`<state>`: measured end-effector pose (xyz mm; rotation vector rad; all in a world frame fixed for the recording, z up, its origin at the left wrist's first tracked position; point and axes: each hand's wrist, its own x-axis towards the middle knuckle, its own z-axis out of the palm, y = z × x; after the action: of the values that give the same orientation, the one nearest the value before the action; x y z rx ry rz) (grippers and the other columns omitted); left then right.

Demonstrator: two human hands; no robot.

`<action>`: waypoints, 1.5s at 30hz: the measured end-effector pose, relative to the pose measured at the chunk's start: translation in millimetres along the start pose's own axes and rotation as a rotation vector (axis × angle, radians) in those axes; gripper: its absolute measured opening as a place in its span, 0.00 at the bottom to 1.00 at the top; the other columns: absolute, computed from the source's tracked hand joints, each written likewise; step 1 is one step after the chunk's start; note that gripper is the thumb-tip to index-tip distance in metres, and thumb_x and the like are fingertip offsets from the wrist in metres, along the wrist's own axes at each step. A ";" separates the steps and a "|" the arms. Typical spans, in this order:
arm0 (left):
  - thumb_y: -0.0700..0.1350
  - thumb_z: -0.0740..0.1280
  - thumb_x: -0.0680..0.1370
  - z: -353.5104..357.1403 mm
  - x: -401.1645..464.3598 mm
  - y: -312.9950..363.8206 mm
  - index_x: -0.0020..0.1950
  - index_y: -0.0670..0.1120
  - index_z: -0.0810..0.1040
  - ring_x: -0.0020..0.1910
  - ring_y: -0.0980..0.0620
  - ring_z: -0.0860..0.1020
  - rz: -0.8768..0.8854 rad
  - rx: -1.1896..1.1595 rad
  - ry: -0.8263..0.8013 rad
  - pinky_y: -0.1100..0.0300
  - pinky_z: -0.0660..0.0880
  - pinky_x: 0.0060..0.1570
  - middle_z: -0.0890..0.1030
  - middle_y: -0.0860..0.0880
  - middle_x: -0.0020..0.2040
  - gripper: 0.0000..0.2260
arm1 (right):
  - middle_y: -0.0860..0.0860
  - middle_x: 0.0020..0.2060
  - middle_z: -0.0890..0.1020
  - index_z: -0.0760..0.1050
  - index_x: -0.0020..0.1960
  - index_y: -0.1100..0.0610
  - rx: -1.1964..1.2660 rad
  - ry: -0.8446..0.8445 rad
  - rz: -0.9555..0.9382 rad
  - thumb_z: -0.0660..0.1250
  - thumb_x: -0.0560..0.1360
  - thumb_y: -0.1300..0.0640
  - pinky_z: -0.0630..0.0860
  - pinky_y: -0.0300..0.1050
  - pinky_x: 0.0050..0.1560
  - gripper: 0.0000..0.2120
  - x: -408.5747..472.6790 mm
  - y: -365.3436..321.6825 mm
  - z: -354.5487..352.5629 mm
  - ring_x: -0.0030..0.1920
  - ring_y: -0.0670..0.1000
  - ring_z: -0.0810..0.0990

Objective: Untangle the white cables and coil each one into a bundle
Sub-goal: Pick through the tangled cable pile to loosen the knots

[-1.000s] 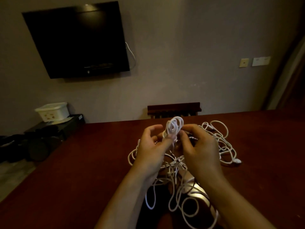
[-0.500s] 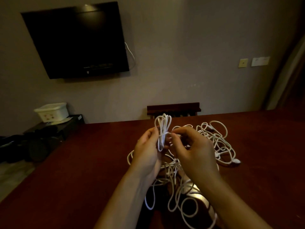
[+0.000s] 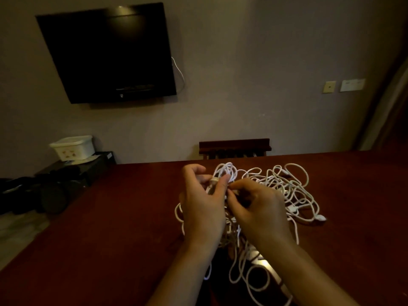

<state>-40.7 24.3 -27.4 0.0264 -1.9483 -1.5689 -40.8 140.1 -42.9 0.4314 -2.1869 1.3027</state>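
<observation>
The small coil (image 3: 225, 174) of white cable sits up between both hands, just above the big tangle of white cables (image 3: 287, 195) spread over the dark red table (image 3: 110, 217). The left hand (image 3: 204, 206) has it: thumb pressed against the side of the coil, fingers curled round the back, so it's a proper pinch, not a loose hold. The right hand (image 3: 258, 208) is right beside it, fingertips bunched together at a strand near the coil's base; looks like a pinch, but it's too dim to see which strand. More loops hang off the table edge below the wrists.

Compared with half a second ago, the coil has tipped over to the right and sits lower, the left thumb has come across onto it, and the right hand has dropped a bit. The pile on the table looks unchanged.

Further out: a chair back (image 3: 234, 146) behind the table, a dark TV (image 3: 106, 54) on the wall, a white tub (image 3: 72, 147) on a low black stand at the left.
</observation>
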 end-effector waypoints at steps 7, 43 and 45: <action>0.46 0.77 0.78 -0.5 8.0 -6.6 0.52 0.55 0.83 0.49 0.59 0.85 0.056 -0.142 -0.078 0.61 0.82 0.45 0.86 0.57 0.47 0.06 | 0.41 0.44 0.85 0.83 0.56 0.49 0.099 0.027 0.001 0.74 0.77 0.59 0.85 0.40 0.47 0.10 0.9 1.8 0.1 0.45 0.39 0.86; 0.43 0.69 0.83 -2.7 2.2 1.8 0.55 0.57 0.79 0.45 0.55 0.83 0.099 -0.016 -0.190 0.55 0.82 0.39 0.84 0.58 0.48 0.08 | 0.45 0.47 0.86 0.73 0.68 0.46 0.369 0.132 0.119 0.75 0.77 0.63 0.85 0.44 0.49 0.25 9.3 3.7 -9.0 0.50 0.44 0.87; 0.40 0.67 0.84 -4.4 2.5 1.2 0.55 0.56 0.79 0.43 0.53 0.82 0.156 0.000 -0.205 0.57 0.79 0.35 0.83 0.56 0.47 0.09 | 0.46 0.48 0.86 0.70 0.74 0.44 0.347 0.083 0.099 0.74 0.78 0.63 0.84 0.42 0.49 0.30 9.0 3.8 -9.5 0.50 0.44 0.86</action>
<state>-40.2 19.9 -24.7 -0.2898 -2.0519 -1.5180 -47.2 150.3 -36.5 0.3949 -1.9380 1.7322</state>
